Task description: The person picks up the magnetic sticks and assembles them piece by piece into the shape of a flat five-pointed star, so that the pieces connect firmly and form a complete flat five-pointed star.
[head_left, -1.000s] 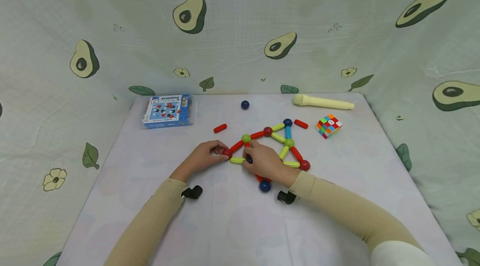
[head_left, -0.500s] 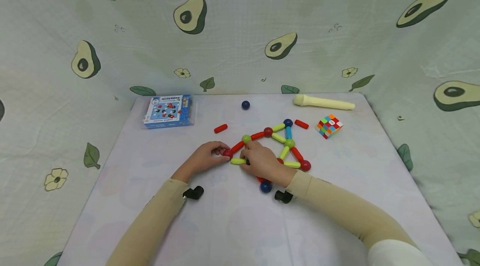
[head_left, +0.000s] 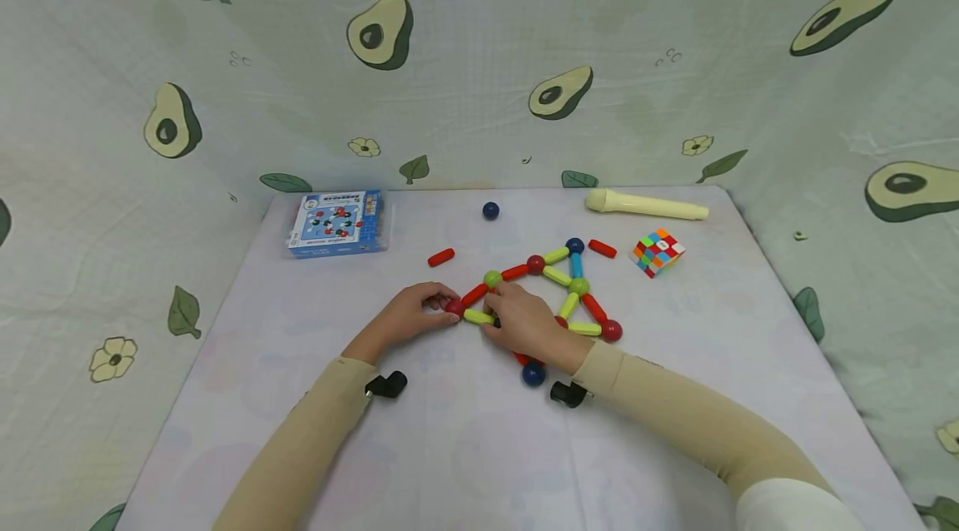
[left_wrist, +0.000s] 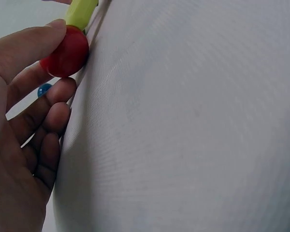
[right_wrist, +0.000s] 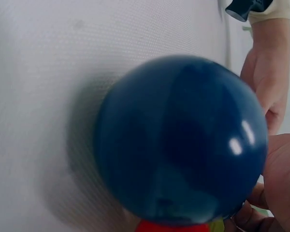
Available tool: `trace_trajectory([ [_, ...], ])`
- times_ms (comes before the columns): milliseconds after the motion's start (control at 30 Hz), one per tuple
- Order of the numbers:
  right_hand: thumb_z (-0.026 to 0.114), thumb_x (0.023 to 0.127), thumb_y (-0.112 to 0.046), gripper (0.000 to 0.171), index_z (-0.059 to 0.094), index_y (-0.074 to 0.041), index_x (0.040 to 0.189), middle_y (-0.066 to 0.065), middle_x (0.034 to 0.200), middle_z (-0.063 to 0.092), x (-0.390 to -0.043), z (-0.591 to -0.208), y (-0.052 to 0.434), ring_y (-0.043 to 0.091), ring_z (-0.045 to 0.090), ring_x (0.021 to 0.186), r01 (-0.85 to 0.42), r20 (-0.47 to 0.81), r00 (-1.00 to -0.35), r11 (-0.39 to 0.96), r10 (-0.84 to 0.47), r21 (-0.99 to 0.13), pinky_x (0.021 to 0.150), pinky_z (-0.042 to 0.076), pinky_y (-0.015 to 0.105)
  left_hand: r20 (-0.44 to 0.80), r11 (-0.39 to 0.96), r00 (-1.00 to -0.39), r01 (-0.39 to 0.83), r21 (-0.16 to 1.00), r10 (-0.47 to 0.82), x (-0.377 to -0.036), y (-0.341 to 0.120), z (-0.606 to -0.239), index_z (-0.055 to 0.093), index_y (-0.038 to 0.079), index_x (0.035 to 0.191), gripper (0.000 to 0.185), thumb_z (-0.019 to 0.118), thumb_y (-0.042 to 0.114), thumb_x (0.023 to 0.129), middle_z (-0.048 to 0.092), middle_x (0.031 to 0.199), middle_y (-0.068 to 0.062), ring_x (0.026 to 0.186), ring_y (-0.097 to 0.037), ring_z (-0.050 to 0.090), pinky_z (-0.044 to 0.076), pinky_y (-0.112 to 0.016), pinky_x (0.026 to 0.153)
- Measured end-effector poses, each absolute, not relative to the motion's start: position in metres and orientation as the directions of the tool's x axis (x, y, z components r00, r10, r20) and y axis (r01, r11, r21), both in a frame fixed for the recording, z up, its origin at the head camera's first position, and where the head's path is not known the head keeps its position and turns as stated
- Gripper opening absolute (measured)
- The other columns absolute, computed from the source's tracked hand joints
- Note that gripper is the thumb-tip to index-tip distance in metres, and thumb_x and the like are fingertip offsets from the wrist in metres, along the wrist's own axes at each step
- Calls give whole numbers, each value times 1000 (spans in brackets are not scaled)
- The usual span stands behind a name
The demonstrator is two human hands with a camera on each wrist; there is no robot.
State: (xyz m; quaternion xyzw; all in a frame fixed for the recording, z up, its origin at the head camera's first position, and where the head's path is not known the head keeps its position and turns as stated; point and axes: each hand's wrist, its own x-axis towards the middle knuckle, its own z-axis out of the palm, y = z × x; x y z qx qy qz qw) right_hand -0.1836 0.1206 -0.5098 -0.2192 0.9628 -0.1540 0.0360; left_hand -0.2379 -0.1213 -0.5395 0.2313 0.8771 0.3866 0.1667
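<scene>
A flat figure of coloured magnetic sticks and balls [head_left: 558, 277] lies mid-table. My left hand [head_left: 442, 305] pinches the red ball [head_left: 454, 306] at the figure's left corner; in the left wrist view my thumb lies on this red ball [left_wrist: 65, 52], which touches a yellow-green stick [left_wrist: 81, 12]. My right hand [head_left: 494, 316] curls over the right end of that yellow-green stick [head_left: 477, 316] and hides the joint beneath it. A dark blue ball [head_left: 534, 374] with a red stick sits by my right wrist. The same dark blue ball [right_wrist: 181, 140] fills the right wrist view.
A blue box [head_left: 337, 221] stands at the back left of the pale table [head_left: 449, 448]. A loose dark blue ball [head_left: 490, 210], two loose red sticks [head_left: 440, 256] [head_left: 602, 248], a cream cylinder [head_left: 646, 204] and a puzzle cube [head_left: 657, 251] lie behind the figure.
My right hand has edged slightly left over the yellow-green stick, and the dark piece seen under its fingers is now hidden. My left hand has hardly moved.
</scene>
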Motion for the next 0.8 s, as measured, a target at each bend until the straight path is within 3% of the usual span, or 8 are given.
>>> trace_trajectory([
  [200, 72, 94, -33, 30, 69, -16, 119, 0, 109, 59, -183, -503, 134, 14, 54, 91, -380, -33, -903, 832, -429, -404, 74, 51, 27, -120, 595, -838, 270, 757, 532, -238, -122, -541, 70, 25, 118, 32, 79, 38, 90, 63, 100, 6, 96, -17, 56, 48, -35, 88],
  [433, 72, 94, -29, 31, 67, -16, 121, 1, 106, 59, -179, -492, 168, 17, 55, 92, -277, -32, -945, 844, -327, -458, 74, 52, 30, -137, 612, -848, 249, 751, 513, -237, -120, -541, 70, 28, 122, 31, 75, 40, 93, 62, 102, 7, 99, -17, 55, 48, -35, 89],
  [667, 72, 93, -30, 43, 64, -6, 129, 13, 118, 61, -174, -488, 209, 29, 57, 103, -191, -38, -975, 910, -220, -368, 87, 52, 46, -123, 613, -849, 264, 745, 515, -235, -118, -541, 70, 28, 122, 30, 71, 41, 96, 62, 103, 7, 100, -17, 54, 48, -35, 90],
  [800, 70, 94, -31, 58, 52, 1, 139, 20, 124, 57, -177, -485, 231, 32, 56, 99, -82, -103, -987, 942, -121, -325, 82, 54, 48, -131, 618, -850, 257, 743, 511, -235, -119, -541, 70, 28, 122, 29, 71, 42, 96, 62, 104, 7, 100, -17, 54, 47, -36, 91],
])
